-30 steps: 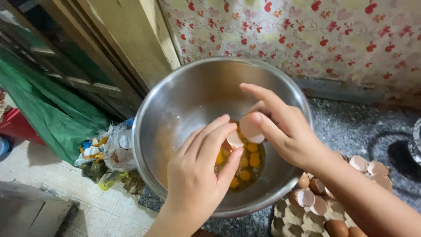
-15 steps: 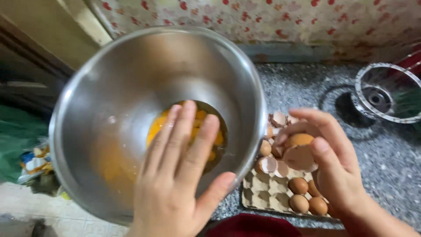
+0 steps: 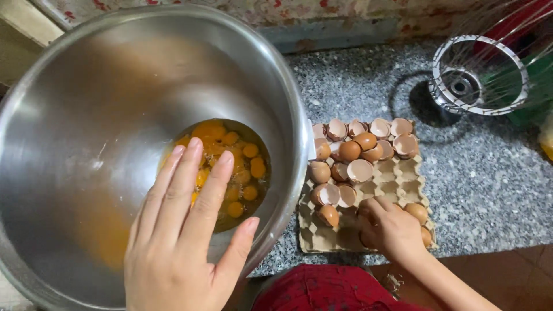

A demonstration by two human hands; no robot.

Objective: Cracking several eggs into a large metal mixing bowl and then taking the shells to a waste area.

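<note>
A large steel bowl (image 3: 288,115) fills the left side, with several orange yolks (image 3: 239,167) pooled at its bottom. My left hand (image 3: 184,242) hovers flat over the bowl's near side, fingers stretched out and holding nothing. To the right of the bowl lies a cardboard egg tray (image 3: 397,175) on the counter. Its far rows hold several empty broken shells (image 3: 360,170) and a few whole brown eggs (image 3: 349,151). My right hand (image 3: 391,227) rests on the tray's near row, fingers curled around a brown egg (image 3: 365,238) that is mostly hidden under them. Two more eggs (image 3: 417,212) sit beside it.
The speckled grey stone counter (image 3: 489,184) runs to the right. A round metal wire stand (image 3: 478,75) stands at the back right. A flower-patterned wall (image 3: 242,8) is behind the bowl. Red cloth (image 3: 328,288) shows at the bottom edge.
My right hand carried the shell halves from over the bowl to the tray and now curls on an egg in the near row. The view swung right; my left hand stayed over the bowl.
</note>
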